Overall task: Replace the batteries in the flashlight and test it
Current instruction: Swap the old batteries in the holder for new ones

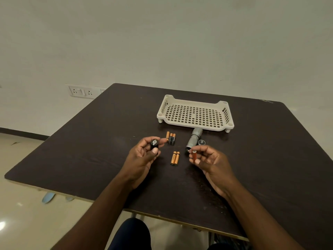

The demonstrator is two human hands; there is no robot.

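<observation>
Cell to holder, gap between hands.
Right hand (pixel 207 159) pinches upright battery (pixel 194 154); left hand (pixel 144 156) grips battery holder (pixel 154 144), open end up, leftward.

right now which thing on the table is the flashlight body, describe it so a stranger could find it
Start at the white perforated tray at the far side of the dark table. Just in front of its near edge lies the flashlight body, a grey metal tube pointing towards the right hand. Unlike the small orange batteries to its left, it is thick, grey and hollow-looking.

Dim, even light; floor glare; edges bowed.
</observation>
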